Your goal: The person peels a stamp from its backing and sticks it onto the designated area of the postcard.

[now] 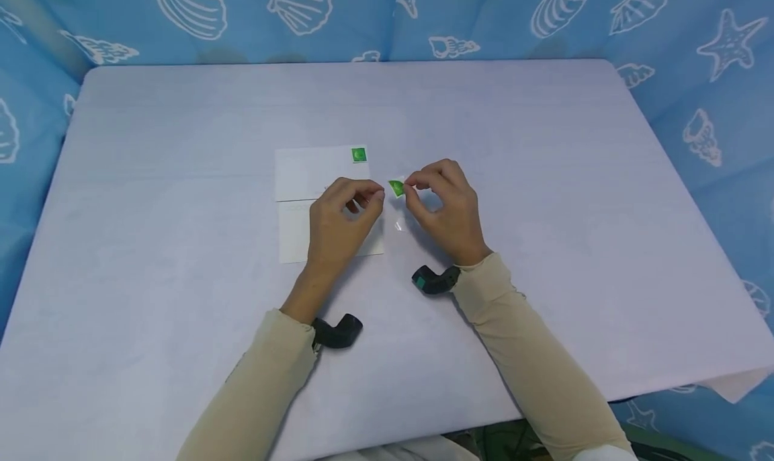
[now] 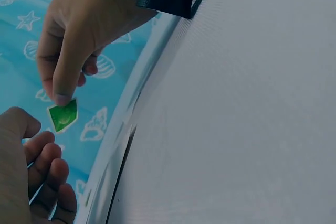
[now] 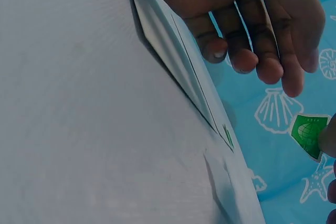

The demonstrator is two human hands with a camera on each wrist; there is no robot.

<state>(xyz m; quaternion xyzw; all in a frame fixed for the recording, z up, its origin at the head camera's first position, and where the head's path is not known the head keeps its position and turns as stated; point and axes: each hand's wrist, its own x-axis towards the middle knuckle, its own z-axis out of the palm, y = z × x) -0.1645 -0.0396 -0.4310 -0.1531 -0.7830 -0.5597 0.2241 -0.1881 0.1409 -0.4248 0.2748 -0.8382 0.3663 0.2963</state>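
Between thumb and forefinger, my right hand (image 1: 450, 202) pinches a green stamp (image 1: 396, 187) by its right edge. White margins frame the stamp (image 3: 308, 132), which shows a pale globe-like print in the right wrist view. My left hand (image 1: 341, 219) faces it from the left, holding nothing, its fingers loosely bent; the fingertips come close to the stamp (image 2: 64, 116) in the left wrist view. Beneath the left hand lies a white envelope-like paper (image 1: 299, 172) with a dark line across it. A second green stamp (image 1: 359, 154) sits at its top right corner.
A small clear shiny piece (image 1: 399, 225) lies on the white tablecloth (image 1: 574, 212) below the held stamp. Each wrist carries a black camera (image 1: 338, 332). Blue curtain (image 1: 375, 17) with white seashells hangs behind the table and along its sides.
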